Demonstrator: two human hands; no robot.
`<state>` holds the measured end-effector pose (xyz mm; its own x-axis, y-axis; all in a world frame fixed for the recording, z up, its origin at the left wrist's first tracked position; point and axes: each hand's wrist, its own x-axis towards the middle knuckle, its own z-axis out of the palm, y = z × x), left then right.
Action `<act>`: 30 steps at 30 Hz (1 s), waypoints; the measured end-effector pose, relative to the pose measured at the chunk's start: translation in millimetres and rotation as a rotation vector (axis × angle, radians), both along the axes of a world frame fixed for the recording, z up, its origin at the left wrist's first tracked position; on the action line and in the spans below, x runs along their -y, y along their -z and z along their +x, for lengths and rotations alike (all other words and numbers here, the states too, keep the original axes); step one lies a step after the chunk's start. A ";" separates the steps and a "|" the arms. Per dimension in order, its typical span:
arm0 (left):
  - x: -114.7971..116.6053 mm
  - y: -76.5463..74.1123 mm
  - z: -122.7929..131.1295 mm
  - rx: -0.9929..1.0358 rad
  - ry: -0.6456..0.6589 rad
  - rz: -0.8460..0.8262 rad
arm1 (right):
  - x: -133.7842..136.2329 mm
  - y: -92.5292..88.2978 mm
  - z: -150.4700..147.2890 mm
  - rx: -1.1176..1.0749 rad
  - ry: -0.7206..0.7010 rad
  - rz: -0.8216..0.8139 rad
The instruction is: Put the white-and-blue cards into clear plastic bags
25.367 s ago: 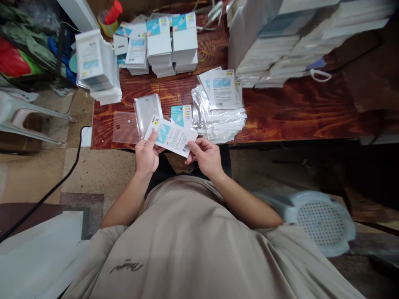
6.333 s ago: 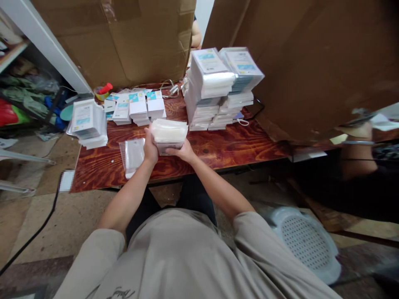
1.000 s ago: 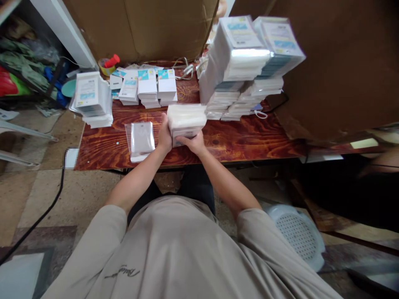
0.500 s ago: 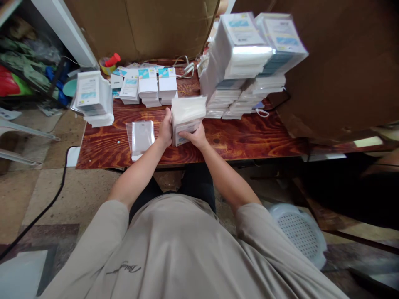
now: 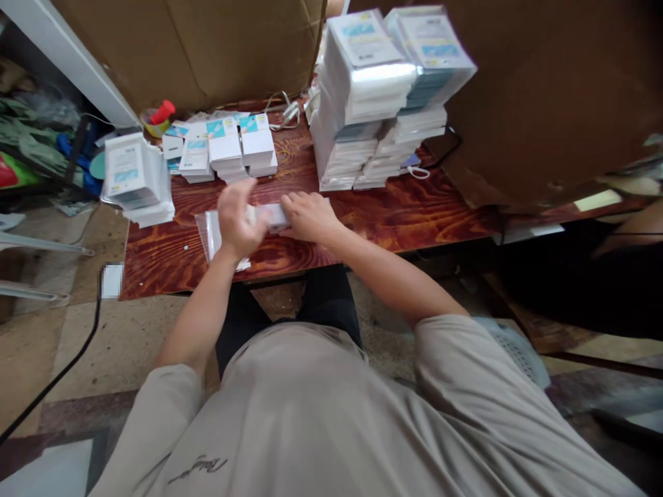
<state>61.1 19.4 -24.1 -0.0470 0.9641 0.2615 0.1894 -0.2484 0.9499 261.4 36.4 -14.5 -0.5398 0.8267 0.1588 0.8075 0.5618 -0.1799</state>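
A small stack of bagged cards (image 5: 273, 215) lies on its side on the wooden table in front of me. My right hand (image 5: 311, 215) is closed over the right end of this stack, fingers bent across its top. Beside the stack's left end, my left hand (image 5: 239, 219) is raised with its thumb apart from its fingers; it is blurred by motion and I see nothing held in it. Under and behind that hand lie clear plastic sleeves (image 5: 211, 235), partly covered by it.
Tall piles of bagged cards (image 5: 362, 90) stand at the back right. Another bagged pile (image 5: 135, 172) is at the left, beside stacks of loose cards (image 5: 225, 148). A white cable (image 5: 284, 114) and a tape roll (image 5: 155, 124) lie behind. Cardboard (image 5: 233, 55) walls the back.
The stack of bagged cards has been tipped from upright onto its side and lowered. My left hand has come off it and moved left; my right hand has shifted to its top. The view has turned somewhat.
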 end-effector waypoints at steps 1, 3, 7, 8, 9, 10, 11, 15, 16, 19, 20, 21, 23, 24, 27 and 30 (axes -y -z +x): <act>2.2 -0.3 0.2 -0.233 0.133 0.044 | -0.7 3.9 0.2 -0.003 -0.013 -0.008; 1.9 1.1 3.1 -0.649 0.295 0.134 | -3.7 9.3 12.6 -0.112 -0.051 -0.016; -7.5 2.9 6.7 -0.997 0.327 0.187 | -9.7 21.8 67.2 -0.725 0.004 -0.080; -9.0 2.3 6.8 -1.026 0.327 0.195 | -10.3 28.5 77.2 -0.926 0.099 -0.096; -9.8 1.2 6.9 -1.046 0.328 0.200 | -10.6 36.9 82.3 -1.112 0.212 -0.108; -9.7 -0.2 7.1 -1.065 0.325 0.199 | -10.8 46.7 81.9 -1.265 0.321 -0.118; -8.9 -2.0 7.5 -1.086 0.318 0.193 | -11.0 56.9 76.4 -1.379 0.412 -0.131; -2.5 -9.7 9.9 -1.255 0.303 0.170 | -9.7 84.7 36.1 -1.471 0.409 -0.311; -0.9 -11.4 10.4 -1.306 0.304 0.174 | -7.9 84.9 31.1 -1.480 0.391 -0.346; 1.7 -15.3 10.7 -1.403 0.306 0.202 | -3.3 67.2 37.4 -1.481 0.401 -0.277; 1.9 -16.4 10.4 -1.415 0.309 0.215 | -4.9 56.3 42.9 -1.443 0.399 -0.212; 1.9 -17.6 10.1 -1.422 0.313 0.229 | -9.8 43.7 47.2 -1.367 0.379 -0.152; 1.2 -20.6 10.1 -1.431 0.320 0.266 | -30.7 16.2 47.4 -1.105 0.302 -0.080; 0.8 -22.4 10.7 -1.435 0.321 0.290 | -46.4 3.0 42.4 -0.917 0.265 -0.078; 0.5 -28.2 17.4 -1.450 0.304 0.342 | -102.0 -24.1 13.6 -0.148 0.174 -0.108; 1.2 -31.9 29.7 -1.479 0.277 0.309 | -143.1 -25.0 -12.3 0.281 0.047 -0.182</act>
<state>90.9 18.2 7.8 0.5931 0.7993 0.0967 0.8035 -0.5799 -0.1347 249.1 179.5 10.6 -0.5018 0.8531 -0.1430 0.8642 0.5016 -0.0404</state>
